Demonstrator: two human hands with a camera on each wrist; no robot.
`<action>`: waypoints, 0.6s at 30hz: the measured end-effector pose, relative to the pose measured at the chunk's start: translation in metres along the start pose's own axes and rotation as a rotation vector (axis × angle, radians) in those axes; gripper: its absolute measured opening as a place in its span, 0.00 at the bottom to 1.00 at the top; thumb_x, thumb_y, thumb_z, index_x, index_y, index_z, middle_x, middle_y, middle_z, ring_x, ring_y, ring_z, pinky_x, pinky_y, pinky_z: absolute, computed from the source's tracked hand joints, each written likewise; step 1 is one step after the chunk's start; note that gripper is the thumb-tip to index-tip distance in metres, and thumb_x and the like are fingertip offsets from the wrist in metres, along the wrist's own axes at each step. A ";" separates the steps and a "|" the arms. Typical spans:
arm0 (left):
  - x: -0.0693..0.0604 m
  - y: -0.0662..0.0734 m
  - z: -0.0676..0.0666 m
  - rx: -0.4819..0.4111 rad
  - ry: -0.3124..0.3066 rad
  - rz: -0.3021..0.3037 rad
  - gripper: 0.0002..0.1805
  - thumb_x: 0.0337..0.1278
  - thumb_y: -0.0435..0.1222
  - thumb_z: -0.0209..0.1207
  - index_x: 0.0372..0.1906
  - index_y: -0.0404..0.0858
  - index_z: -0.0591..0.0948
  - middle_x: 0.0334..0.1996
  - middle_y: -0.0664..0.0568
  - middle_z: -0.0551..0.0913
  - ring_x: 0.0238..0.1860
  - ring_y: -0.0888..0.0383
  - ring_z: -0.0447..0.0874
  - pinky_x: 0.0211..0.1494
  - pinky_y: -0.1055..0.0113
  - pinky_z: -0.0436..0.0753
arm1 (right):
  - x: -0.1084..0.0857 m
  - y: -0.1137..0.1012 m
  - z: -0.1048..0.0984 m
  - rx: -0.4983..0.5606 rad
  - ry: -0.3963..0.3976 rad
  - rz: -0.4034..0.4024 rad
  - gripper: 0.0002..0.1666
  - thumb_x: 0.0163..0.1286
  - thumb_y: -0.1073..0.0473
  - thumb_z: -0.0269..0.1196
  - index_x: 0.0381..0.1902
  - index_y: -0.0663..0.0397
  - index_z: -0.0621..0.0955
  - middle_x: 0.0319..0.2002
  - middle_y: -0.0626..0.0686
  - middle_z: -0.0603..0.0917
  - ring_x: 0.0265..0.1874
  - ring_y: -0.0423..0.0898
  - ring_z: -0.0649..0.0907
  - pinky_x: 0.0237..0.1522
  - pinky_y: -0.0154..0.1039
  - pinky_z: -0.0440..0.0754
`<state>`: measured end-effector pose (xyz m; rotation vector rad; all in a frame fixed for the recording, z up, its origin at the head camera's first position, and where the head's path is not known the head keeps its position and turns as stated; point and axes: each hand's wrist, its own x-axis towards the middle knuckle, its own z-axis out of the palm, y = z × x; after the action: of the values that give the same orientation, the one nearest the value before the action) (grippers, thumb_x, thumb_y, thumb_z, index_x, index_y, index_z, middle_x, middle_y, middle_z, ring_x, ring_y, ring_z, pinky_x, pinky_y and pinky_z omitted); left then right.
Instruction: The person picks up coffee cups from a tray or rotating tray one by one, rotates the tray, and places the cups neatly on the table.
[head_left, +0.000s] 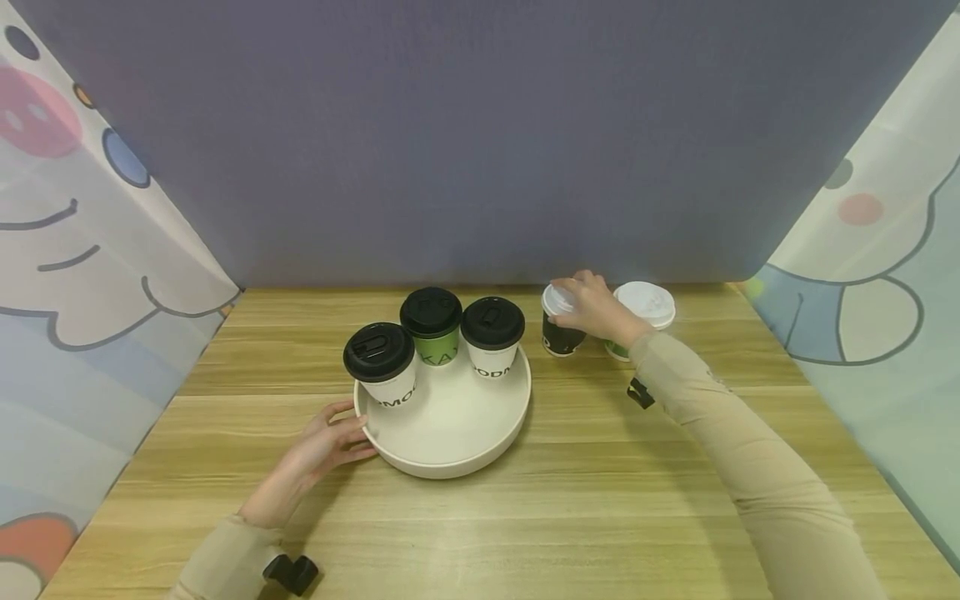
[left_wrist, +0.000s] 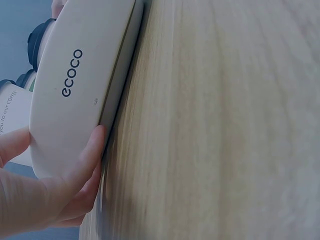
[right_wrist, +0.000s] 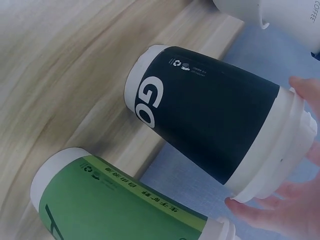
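Note:
A round white tray holds three cups with black lids: a white one at the left, a green one at the back, another white one at the right. My left hand grips the tray's left rim, thumb on top and fingers along the outer wall. To the right of the tray, my right hand holds the white lid of a black cup from above; in the right wrist view its fingertips touch the lid of that black cup, which is upright.
A green cup with a white lid stands just right of the black cup, partly behind my right forearm. A grey panel rises along the wooden table's back edge, with patterned curtains at both sides.

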<state>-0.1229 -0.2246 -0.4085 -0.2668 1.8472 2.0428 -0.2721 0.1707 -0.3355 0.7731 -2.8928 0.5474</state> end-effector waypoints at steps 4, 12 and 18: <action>0.000 0.000 0.000 -0.004 0.001 -0.001 0.35 0.59 0.33 0.50 0.64 0.28 0.43 0.45 0.39 0.70 0.40 0.54 0.78 0.51 0.53 0.77 | 0.000 -0.002 0.000 -0.015 -0.009 0.012 0.38 0.52 0.49 0.65 0.57 0.63 0.69 0.49 0.69 0.67 0.48 0.64 0.66 0.47 0.59 0.71; 0.001 -0.001 -0.001 -0.002 -0.003 0.003 0.37 0.59 0.34 0.51 0.64 0.28 0.43 0.45 0.38 0.70 0.40 0.53 0.78 0.51 0.53 0.77 | -0.001 -0.002 0.002 -0.039 0.000 0.008 0.38 0.53 0.48 0.65 0.58 0.61 0.68 0.49 0.69 0.67 0.47 0.64 0.67 0.45 0.59 0.73; 0.002 0.001 -0.001 0.006 -0.005 0.000 0.37 0.59 0.34 0.51 0.64 0.29 0.43 0.48 0.37 0.68 0.41 0.53 0.78 0.52 0.53 0.76 | -0.002 0.002 0.007 -0.073 0.024 -0.001 0.38 0.56 0.46 0.62 0.60 0.59 0.66 0.50 0.69 0.65 0.48 0.65 0.66 0.43 0.60 0.75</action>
<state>-0.1249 -0.2253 -0.4086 -0.2600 1.8505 2.0359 -0.2709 0.1707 -0.3431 0.7518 -2.8723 0.4447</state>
